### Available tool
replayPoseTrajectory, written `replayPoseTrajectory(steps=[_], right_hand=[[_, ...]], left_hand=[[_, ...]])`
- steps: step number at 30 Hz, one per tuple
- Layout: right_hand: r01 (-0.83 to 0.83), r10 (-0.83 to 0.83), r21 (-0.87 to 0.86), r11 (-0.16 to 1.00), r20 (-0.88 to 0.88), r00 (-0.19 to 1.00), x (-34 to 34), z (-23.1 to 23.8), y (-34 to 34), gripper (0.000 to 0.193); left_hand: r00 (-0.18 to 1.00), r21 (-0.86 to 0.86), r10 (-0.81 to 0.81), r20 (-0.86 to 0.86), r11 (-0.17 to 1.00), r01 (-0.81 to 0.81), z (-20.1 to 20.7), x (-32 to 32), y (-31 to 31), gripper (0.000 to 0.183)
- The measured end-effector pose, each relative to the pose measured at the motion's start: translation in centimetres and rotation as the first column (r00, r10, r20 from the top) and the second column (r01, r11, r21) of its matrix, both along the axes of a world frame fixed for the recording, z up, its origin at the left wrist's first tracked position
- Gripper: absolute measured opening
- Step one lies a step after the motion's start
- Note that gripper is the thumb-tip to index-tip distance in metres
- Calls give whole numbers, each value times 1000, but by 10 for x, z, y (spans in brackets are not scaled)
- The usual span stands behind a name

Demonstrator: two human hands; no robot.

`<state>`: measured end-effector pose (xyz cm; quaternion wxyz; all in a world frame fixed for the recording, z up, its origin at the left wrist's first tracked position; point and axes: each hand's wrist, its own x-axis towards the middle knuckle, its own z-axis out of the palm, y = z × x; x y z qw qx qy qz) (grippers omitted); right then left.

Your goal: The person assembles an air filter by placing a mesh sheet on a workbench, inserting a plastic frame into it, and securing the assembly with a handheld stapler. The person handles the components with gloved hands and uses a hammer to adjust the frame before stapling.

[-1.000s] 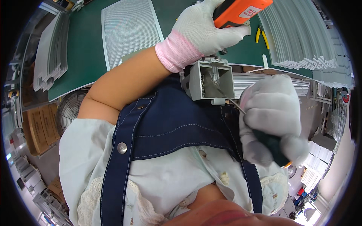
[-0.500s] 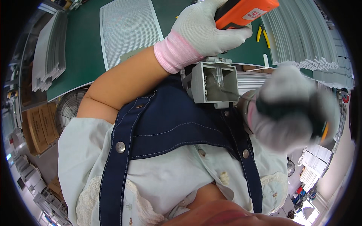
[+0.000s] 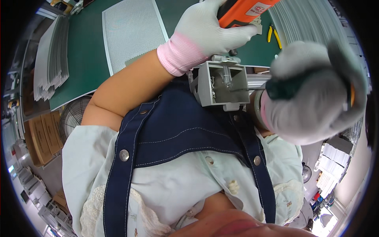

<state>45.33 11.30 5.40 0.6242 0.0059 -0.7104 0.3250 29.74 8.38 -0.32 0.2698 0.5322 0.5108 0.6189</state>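
My left hand (image 3: pixel 203 31), in a white knit glove with a pink cuff, is closed around an orange and black handheld device (image 3: pixel 244 12), cut off by the upper edge. Just below it is a grey open-ended plastic box (image 3: pixel 204 85) with a clear part (image 3: pixel 226 77) inside; what supports it is hidden. To the right, my gloved right hand (image 3: pixel 316 106) is wrapped around the dark green handle (image 3: pixel 282 87) of what looks like a screwdriver, orange at its far end. A thin shaft reaches left from this hand to the box opening.
A perforated white panel (image 3: pixel 132 33) lies on the green table (image 3: pixel 87 47). Yellow-handled pliers (image 3: pixel 274 36) lie near stacked pale strips (image 3: pixel 308 23) at the right. More strips (image 3: pixel 49 59) stand at the left, above a fan (image 3: pixel 75 114) and cardboard boxes (image 3: pixel 45 134).
The left hand and orange device have shifted slightly left. The grey box has moved a little left and up. My right hand has moved slightly right and turned.
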Motion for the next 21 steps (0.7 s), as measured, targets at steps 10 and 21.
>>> replayPoseTrajectory(steps=[10, 21], right_hand=[[-264, 264, -30, 964, -2, 964, 15, 2, 25, 27], [-160, 156, -17, 987, -145, 977, 8, -33, 10, 41]], left_hand=[[1000, 45, -2, -23, 999, 3, -4, -2, -1, 45], [999, -32, -20, -37, 999, 19, 3, -5, -7, 44]])
